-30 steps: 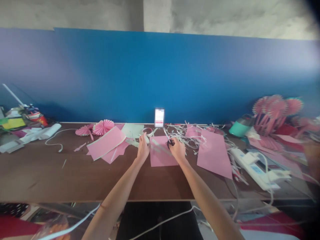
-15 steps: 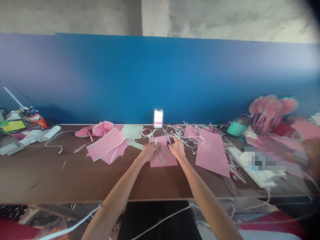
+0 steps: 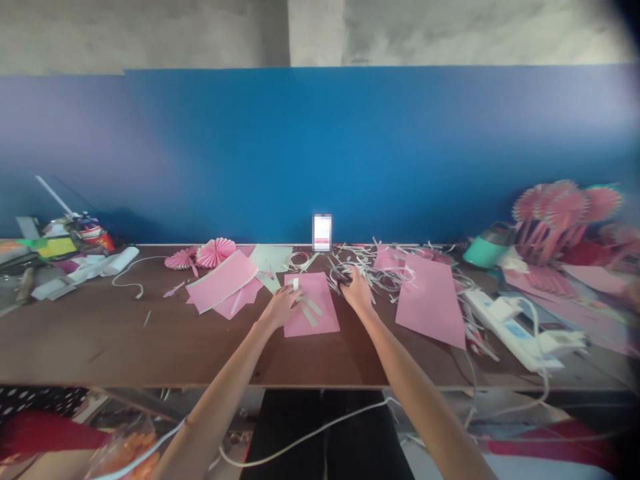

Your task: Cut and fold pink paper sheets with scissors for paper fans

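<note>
Gripping black-handled scissors (image 3: pixel 341 276) in the right hand (image 3: pixel 358 291), left hand (image 3: pixel 282 307) open on pink paper (image 3: pixel 319 321)

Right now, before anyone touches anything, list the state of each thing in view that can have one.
Left hand: flat on the sheet, fingers extended.
Pink paper sheet: lying flat, pale strips on it.
Right hand: closed around the scissors.
Black-handled scissors: held, blades pointing away.
Pink paper fan: opened out.
Power strip: plugs inserted.
Cut paper strips: loose, tangled heap.
</note>
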The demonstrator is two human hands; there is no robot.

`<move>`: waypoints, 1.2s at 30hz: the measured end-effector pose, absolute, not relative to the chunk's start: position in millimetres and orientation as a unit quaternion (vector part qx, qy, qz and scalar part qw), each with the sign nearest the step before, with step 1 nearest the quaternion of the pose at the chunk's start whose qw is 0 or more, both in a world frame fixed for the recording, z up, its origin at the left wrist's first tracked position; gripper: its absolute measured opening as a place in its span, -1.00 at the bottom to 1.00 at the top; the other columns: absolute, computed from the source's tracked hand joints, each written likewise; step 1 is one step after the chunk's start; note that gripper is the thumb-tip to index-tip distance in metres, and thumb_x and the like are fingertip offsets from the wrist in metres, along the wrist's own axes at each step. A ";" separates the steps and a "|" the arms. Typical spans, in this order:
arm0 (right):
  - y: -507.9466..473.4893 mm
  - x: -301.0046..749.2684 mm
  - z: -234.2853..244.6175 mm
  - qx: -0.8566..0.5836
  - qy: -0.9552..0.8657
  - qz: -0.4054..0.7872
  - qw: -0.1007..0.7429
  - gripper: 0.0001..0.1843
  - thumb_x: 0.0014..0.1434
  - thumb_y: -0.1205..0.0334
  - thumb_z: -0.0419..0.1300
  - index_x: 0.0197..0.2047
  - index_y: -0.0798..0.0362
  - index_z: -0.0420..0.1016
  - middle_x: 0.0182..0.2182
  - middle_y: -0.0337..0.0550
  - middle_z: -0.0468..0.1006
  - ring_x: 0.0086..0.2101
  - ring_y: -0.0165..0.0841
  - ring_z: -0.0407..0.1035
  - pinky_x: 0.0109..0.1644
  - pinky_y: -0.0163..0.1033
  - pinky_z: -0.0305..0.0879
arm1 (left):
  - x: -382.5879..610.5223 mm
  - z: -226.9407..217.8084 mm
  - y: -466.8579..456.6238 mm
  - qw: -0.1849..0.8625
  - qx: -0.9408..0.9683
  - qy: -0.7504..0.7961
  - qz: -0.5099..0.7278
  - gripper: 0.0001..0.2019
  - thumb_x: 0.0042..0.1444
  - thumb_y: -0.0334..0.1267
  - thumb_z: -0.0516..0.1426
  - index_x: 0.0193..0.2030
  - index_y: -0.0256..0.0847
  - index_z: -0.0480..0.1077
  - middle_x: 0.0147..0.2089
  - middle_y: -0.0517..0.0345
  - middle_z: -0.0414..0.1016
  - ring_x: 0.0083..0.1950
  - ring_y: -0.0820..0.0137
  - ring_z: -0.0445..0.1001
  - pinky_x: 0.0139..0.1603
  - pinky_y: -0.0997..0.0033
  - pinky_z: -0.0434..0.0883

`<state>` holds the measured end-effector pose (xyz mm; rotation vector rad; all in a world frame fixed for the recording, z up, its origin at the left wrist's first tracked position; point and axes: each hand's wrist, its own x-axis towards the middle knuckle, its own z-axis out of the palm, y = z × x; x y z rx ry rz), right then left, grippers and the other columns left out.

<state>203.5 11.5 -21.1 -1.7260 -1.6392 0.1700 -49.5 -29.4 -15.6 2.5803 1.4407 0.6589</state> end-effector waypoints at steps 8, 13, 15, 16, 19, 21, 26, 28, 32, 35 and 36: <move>6.7 226.0 -13.7 -0.755 -0.586 -0.018 0.295 -0.73 0.22 0.20 0.05 -0.04 0.00 0.43 -0.23 -0.03 0.53 -0.17 -0.19 0.38 -0.17 -0.21 0.17 | -16.4 -12.7 -27.8 0.039 0.852 0.487 0.190 -0.75 0.22 -0.18 -0.03 -0.08 -0.19 0.36 -0.06 -0.02 0.44 0.03 0.23 0.36 0.04 0.23 0.30; 11.5 241.9 -16.7 -0.778 -0.559 -0.062 0.281 -0.60 0.16 0.35 0.04 0.09 0.13 0.32 -0.09 0.08 0.46 -0.02 -0.13 0.26 -0.10 -0.21 0.16 | -7.4 -11.0 -20.0 0.029 0.849 0.496 0.179 -0.77 0.21 -0.25 -0.03 -0.10 -0.17 0.40 -0.17 0.02 0.50 0.01 0.24 0.37 0.02 0.25 0.30; 13.8 244.4 -16.5 -0.788 -0.553 -0.052 0.266 -0.59 0.15 0.30 0.08 0.09 0.15 0.32 -0.08 0.09 0.44 -0.02 -0.11 0.25 -0.05 -0.19 0.15 | -11.3 -12.4 -18.4 0.029 0.851 0.488 0.194 -0.76 0.21 -0.28 -0.04 -0.09 -0.17 0.41 -0.18 0.03 0.51 0.00 0.24 0.38 0.03 0.24 0.30; 14.8 244.5 -16.2 -0.791 -0.552 -0.048 0.261 -0.57 0.15 0.28 0.09 0.10 0.17 0.31 -0.07 0.11 0.43 -0.02 -0.11 0.25 -0.03 -0.18 0.15 | -14.5 -13.0 -17.9 0.034 0.848 0.485 0.209 -0.75 0.21 -0.28 -0.04 -0.08 -0.17 0.41 -0.17 0.03 0.51 0.00 0.24 0.39 0.03 0.25 0.31; 16.0 242.6 -16.3 -0.789 -0.555 -0.038 0.261 -0.51 0.15 0.26 0.09 0.14 0.21 0.24 -0.05 0.17 0.40 -0.01 -0.08 0.23 0.01 -0.13 0.13 | -28.6 -11.9 -16.9 0.069 0.812 0.507 0.281 -0.73 0.19 -0.25 -0.02 -0.04 -0.16 0.41 -0.11 0.02 0.51 -0.02 0.26 0.42 0.01 0.28 0.34; 15.3 241.2 -18.1 -0.780 -0.561 -0.035 0.276 -0.53 0.15 0.28 0.06 0.13 0.22 0.26 -0.06 0.22 0.39 0.00 -0.04 0.22 0.01 -0.07 0.11 | -40.7 -7.3 -16.4 0.096 0.771 0.533 0.335 -0.71 0.18 -0.20 -0.03 -0.05 -0.17 0.41 -0.08 0.02 0.50 -0.05 0.27 0.45 -0.01 0.30 0.35; 13.4 240.8 -22.1 -0.756 -0.564 -0.095 0.318 -0.70 0.11 0.33 0.04 -0.12 0.17 0.48 -0.07 0.28 0.37 0.03 0.08 0.12 0.00 0.07 0.08 | -71.4 14.0 -19.0 0.181 0.732 0.540 0.374 -0.68 0.15 -0.11 -0.03 -0.17 -0.22 0.45 -0.14 0.05 0.54 -0.10 0.27 0.48 -0.07 0.33 0.39; 13.8 239.9 -19.9 -0.735 -0.582 -0.116 0.328 -0.72 0.12 0.34 0.02 -0.18 0.11 0.52 -0.08 0.19 0.39 0.01 0.02 0.14 0.00 0.04 0.09 | -82.1 23.3 -23.7 0.190 0.731 0.547 0.361 -0.68 0.12 -0.08 -0.01 -0.22 -0.21 0.47 -0.18 0.08 0.55 -0.16 0.28 0.49 -0.11 0.35 0.40; 14.8 233.3 -12.7 -0.662 -0.690 -0.071 0.284 -0.69 0.19 0.34 -0.04 -0.22 0.04 0.54 -0.12 0.02 0.44 -0.07 -0.15 0.21 0.00 -0.09 0.10 | -105.2 34.8 -37.4 0.205 0.758 0.551 0.283 -0.67 0.09 -0.01 0.02 -0.22 -0.12 0.50 -0.21 0.16 0.56 -0.26 0.32 0.50 -0.21 0.40 0.40; 15.5 227.1 -11.5 -0.605 -0.756 -0.037 0.248 -0.69 0.23 0.31 -0.05 -0.25 0.01 0.54 -0.11 -0.04 0.44 -0.05 -0.17 0.17 0.03 -0.09 0.06 | -124.8 35.9 -47.5 0.217 0.748 0.560 0.283 -0.62 0.07 0.05 0.03 -0.20 -0.16 0.50 -0.16 0.09 0.56 -0.24 0.29 0.50 -0.20 0.36 0.42; 15.8 225.5 -12.1 -0.595 -0.766 -0.030 0.242 -0.69 0.24 0.29 -0.04 -0.26 0.01 0.54 -0.10 -0.05 0.44 -0.03 -0.17 0.16 0.04 -0.08 0.04 | -131.1 35.8 -50.2 0.219 0.736 0.564 0.302 -0.61 0.06 0.07 0.04 -0.19 -0.18 0.49 -0.15 0.08 0.55 -0.22 0.28 0.50 -0.18 0.35 0.42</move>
